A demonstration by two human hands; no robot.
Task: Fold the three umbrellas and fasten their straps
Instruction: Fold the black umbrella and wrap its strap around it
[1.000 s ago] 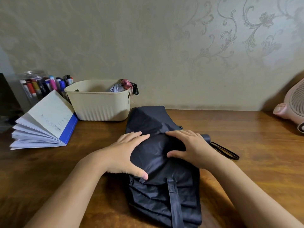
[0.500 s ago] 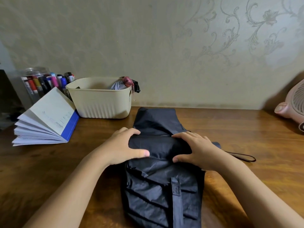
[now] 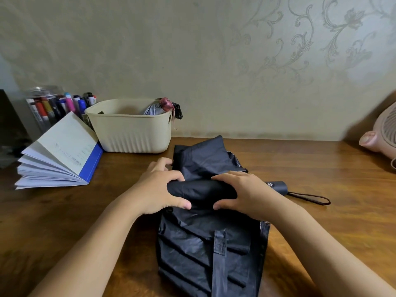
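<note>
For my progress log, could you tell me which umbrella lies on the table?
The black umbrella, gripped by the left hand and right hand; the grey umbrella stands in the cream basket.

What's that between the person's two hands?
In the head view, the rolled middle of the dark umbrella lies between the left hand and right hand, both gripping it.
</note>
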